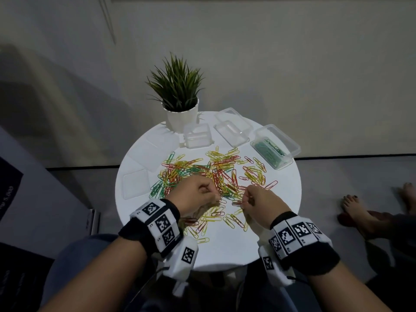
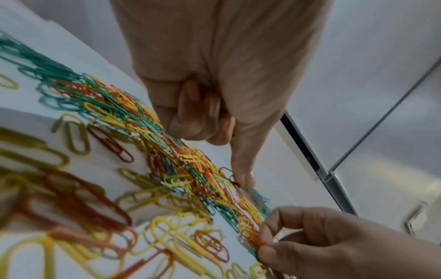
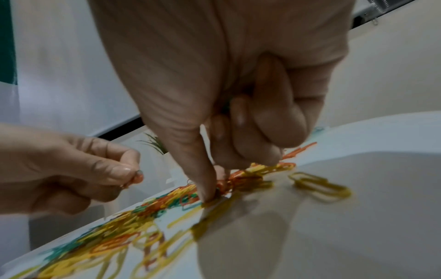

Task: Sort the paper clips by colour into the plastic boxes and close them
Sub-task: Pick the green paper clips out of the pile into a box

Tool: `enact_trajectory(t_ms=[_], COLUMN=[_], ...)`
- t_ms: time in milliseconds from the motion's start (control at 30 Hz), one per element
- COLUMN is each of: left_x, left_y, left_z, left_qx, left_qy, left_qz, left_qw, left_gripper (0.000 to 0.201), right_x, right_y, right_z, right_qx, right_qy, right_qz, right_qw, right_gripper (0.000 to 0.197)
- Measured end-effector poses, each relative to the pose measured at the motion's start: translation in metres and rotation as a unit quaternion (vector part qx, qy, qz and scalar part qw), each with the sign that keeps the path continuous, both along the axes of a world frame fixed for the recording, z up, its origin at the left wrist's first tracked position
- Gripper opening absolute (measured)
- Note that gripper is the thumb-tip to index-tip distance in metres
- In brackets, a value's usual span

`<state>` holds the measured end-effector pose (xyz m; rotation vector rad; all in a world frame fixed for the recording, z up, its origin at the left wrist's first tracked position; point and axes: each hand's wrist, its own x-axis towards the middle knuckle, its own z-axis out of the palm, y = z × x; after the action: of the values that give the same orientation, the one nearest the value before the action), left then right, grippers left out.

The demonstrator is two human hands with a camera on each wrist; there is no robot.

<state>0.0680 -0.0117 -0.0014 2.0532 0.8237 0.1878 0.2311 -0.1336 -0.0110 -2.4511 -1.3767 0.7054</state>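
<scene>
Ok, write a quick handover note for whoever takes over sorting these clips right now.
Left hand: fingers curled round gathered clips, index fingertip down in the pile.
Right hand: pinching a red clip at the pile's near edge.
Mixed clips are spread over the round table.
Done: green clips in the open box at far right.
Left: more green, all red and yellow; two empty boxes behind; no box closed.

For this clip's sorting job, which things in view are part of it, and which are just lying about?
Part of the job:
- mixed paper clips on the round table
- box of green clips
- two empty open boxes
- loose lids
- left hand and right hand, both picking at clips

Just lying about:
- potted plant
- someone's bare feet on the floor
</scene>
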Motion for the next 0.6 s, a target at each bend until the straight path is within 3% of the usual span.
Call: enact_trajectory(t_ms=[167,400,533,600], left_x=[-0.003,-0.004,-0.004,-0.003], left_y=[0.002,0.001,0.001,0.002], left_z=[-0.001,-0.008,0.001,0.003], left_qx=[0.001,-0.048,-0.121,-0.231], left_qy=[-0.017,-0.028,-0.047,-0.076], left_qz=[0.023,0.055,0.078,0.122], left_qw=[1.0,0.997,0.988,0.962], left_gripper=[0.011,0.006,0.012,0.018], right_x=[0.01,0.005,0.002,0.002], right_y=[-0.004,-0.008,-0.002,0.001], right_z=[0.004,0.01,0.009,0.009], right_qx=[0.019,0.038,0.018,0.003], right_qy=[0.02,0.022,0.004,-0.01], right_qz=[-0.055,-0.05,-0.044,-0.038], right_qw=[0.998,0.998,0.999,0.999], right_gripper=[0.008,0.015,0.013,0.016])
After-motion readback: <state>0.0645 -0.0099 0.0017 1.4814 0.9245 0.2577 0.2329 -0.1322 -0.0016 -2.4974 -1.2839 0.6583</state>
